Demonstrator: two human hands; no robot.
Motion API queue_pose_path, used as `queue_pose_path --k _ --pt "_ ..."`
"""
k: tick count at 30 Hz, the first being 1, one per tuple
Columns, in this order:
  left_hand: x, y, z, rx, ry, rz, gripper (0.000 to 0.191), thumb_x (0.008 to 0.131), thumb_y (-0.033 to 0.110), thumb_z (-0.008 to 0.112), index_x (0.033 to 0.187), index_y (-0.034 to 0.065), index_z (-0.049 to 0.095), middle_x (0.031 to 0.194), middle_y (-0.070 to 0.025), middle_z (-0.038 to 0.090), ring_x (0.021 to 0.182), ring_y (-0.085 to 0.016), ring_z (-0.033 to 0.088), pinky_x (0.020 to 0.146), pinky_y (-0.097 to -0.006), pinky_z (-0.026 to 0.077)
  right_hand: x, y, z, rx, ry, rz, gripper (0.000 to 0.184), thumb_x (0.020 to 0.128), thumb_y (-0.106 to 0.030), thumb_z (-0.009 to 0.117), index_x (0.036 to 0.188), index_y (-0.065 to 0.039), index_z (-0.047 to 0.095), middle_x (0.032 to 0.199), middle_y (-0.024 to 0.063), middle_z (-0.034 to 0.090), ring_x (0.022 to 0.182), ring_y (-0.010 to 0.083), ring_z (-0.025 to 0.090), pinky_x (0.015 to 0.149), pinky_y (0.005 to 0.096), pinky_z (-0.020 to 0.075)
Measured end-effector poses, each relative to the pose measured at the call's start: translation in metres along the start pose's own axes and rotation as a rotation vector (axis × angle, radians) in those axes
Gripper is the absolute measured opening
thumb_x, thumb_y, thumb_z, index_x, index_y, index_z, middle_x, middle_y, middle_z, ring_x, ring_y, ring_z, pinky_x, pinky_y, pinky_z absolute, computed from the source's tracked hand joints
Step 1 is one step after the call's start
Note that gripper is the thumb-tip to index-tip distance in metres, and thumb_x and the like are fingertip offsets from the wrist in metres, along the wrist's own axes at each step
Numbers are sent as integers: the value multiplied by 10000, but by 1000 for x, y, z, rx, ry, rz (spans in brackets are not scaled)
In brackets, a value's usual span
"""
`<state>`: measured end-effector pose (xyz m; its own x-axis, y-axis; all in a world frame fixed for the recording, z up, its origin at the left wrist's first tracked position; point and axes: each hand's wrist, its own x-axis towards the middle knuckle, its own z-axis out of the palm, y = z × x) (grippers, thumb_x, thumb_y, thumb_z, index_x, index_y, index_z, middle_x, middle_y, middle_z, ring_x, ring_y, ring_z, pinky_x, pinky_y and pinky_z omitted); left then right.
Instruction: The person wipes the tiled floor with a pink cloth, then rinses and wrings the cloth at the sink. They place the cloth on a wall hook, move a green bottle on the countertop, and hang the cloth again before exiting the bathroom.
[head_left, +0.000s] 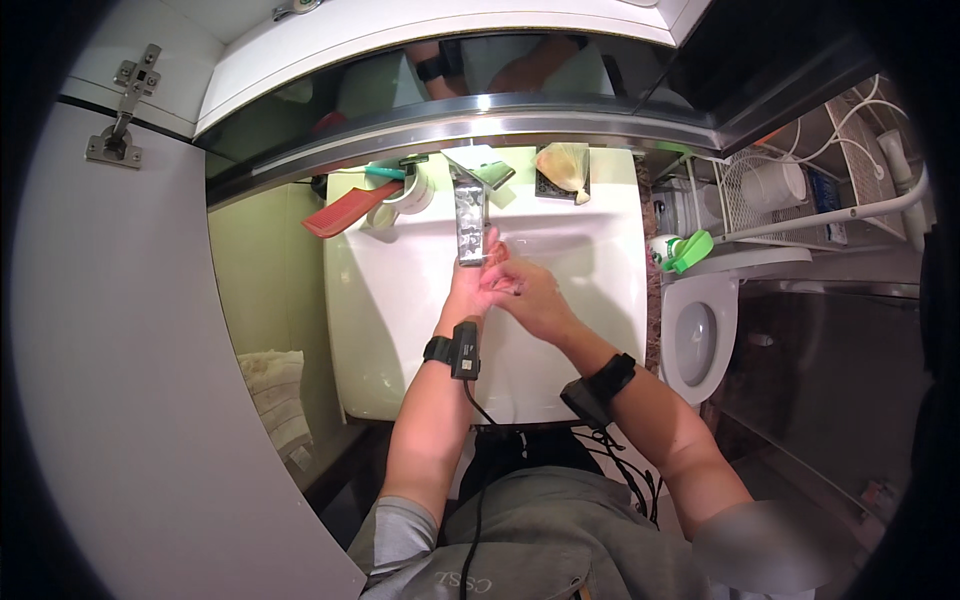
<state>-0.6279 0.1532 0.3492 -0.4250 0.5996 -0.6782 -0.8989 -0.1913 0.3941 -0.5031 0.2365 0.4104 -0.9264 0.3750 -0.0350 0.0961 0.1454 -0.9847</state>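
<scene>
Both my hands are together over a white washbasin (390, 300), close to the metal faucet (471, 225). My left hand (472, 289) is partly hidden under the faucet's spout, palm seemingly turned up. My right hand (529, 292) lies over its palm and fingers, with the fingertips bent and touching it. A reddish patch shows between the fingers; whether it is skin or a small thing I cannot tell. Behind the faucet, a white mug (412, 196) and a red comb (352, 208) stand at the left. A knotted clear bag (562, 169) rests on a dark tray at the right.
An open white cabinet door (135, 337) fills the left side. A mirrored cabinet's metal edge (450, 127) crosses above the basin. At the right are a green-topped bottle (686, 251), a toilet (697, 345) and a white wire rack (765, 217). Cables hang from both wrist straps.
</scene>
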Motion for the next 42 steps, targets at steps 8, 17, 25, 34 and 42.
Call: queue_pose_path --k 8,17,25,34,42 --pt "-7 -13 -20 -17 199 169 340 1100 413 524 991 99 599 772 -2 614 603 -145 573 559 -311 512 48 27 27 -419 59 83 277 798 -218 838 964 -53 689 895 207 711 841 406 692 758 466 553" --pt "-53 5 -48 -195 -54 172 522 1059 602 485 1327 158 545 1140 -51 659 1050 -274 651 1110 -563 472 70 38 54 501 -141 187 194 907 -157 803 1044 -34 741 892 29 728 789 119 677 711 296 552" --pt "3 8 -48 -77 -34 235 307 1120 337 478 1140 77 640 1000 -71 698 930 -237 678 851 -410 572 51 11 71 -296 69 151 376 923 -406 747 971 -33 726 852 219 719 804 373 710 736 452 559" --pt "0 2 -15 260 -85 221 250 1005 184 701 1160 -11 672 969 -65 724 779 -154 683 727 -273 553 25 61 -10 27 272 436 267 951 -270 722 1068 -30 730 850 176 730 791 300 722 708 416 578" --pt "15 -11 -3 142 98 12 301 1006 317 706 1113 45 636 986 -71 671 780 -179 631 667 -338 546 7 33 16 -62 245 -130 230 888 -198 786 1011 -16 717 924 146 708 766 307 695 716 398 571"
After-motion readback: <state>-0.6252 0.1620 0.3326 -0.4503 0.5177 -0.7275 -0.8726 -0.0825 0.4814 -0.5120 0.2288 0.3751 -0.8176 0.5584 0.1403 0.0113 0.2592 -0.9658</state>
